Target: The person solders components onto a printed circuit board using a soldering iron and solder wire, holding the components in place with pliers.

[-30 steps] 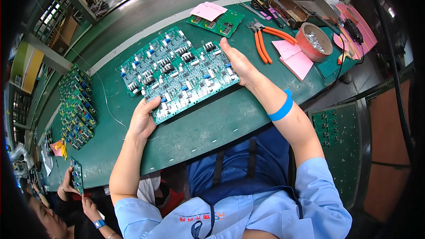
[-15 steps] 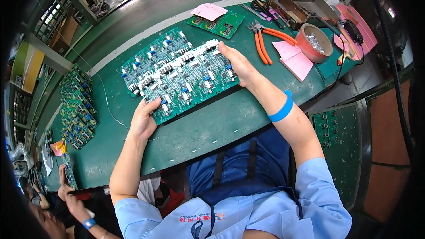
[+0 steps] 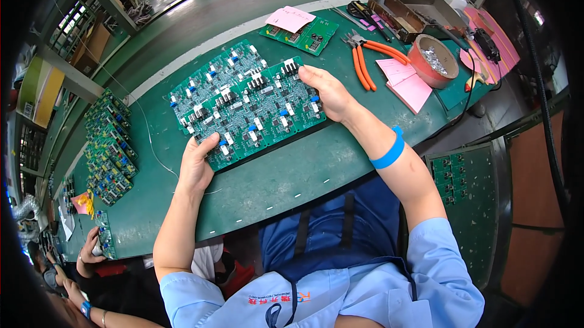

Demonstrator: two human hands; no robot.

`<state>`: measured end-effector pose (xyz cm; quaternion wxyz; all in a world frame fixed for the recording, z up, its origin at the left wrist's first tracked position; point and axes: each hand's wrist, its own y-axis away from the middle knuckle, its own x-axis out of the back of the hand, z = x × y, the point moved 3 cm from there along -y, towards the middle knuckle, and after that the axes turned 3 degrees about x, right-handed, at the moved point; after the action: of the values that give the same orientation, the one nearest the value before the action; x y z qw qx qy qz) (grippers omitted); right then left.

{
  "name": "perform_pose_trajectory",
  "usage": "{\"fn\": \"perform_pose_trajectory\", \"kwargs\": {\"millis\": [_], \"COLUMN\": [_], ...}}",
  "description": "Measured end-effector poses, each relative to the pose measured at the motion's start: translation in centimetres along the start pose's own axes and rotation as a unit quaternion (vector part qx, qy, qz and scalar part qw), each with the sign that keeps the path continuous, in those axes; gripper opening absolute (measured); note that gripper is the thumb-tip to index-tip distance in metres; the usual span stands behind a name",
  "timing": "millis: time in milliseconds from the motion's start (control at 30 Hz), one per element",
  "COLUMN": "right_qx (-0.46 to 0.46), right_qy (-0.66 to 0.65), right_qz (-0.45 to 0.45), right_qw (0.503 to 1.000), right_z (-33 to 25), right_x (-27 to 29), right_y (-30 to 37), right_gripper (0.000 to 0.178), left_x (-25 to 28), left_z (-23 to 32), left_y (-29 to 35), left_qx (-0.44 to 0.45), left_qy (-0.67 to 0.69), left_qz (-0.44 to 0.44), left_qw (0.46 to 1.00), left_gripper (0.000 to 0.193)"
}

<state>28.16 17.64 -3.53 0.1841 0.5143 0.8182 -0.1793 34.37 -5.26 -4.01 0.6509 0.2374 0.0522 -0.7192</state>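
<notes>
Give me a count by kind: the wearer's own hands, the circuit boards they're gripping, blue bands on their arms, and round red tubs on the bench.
Hands (left hand, right hand): 2
Gripped circuit board: 1 visible
Blue band: 1
Round red tub: 1
Total: 5

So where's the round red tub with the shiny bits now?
In the head view, the red tub sits right of centre on the green table, beside the pink papers and near the brown box.
</notes>
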Motion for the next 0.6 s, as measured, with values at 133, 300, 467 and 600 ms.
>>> {"fn": "perform_pose_trajectory", "kwargs": {"millis": [133, 300, 467, 600], "right_qx": [-0.004, -0.008, 0.148, 0.184], "right_qy": [0.007, 0.036, -0.045, -0.176], "right_qz": [0.006, -0.020, 0.184, 0.263], "right_qw": [1.000, 0.999, 0.971, 0.931], "right_z": [-0.3, -0.3, -5.4, -10.4], "right_x": [-0.4, -0.3, 4.8, 11.8], "right_y": [0.1, 0.1, 0.1, 2.8], "right_gripper": [0.030, 0.034, 0.035, 0.032], "left_x": [0.0, 0.0, -0.1, 0.2], "left_z": [0.1, 0.2, 0.2, 0.0], "left_y": [0.0, 0.0, 0.2, 0.2], "left_qx": [0.009, 0.022, 0.017, 0.024], "left_qy": [0.014, 0.015, -0.005, -0.027], "left_qz": [0.005, 0.023, 0.032, 0.064], "left_qw": [1.000, 0.999, 0.999, 0.997], "left_gripper": [0.028, 0.029, 0.030, 0.029]}}
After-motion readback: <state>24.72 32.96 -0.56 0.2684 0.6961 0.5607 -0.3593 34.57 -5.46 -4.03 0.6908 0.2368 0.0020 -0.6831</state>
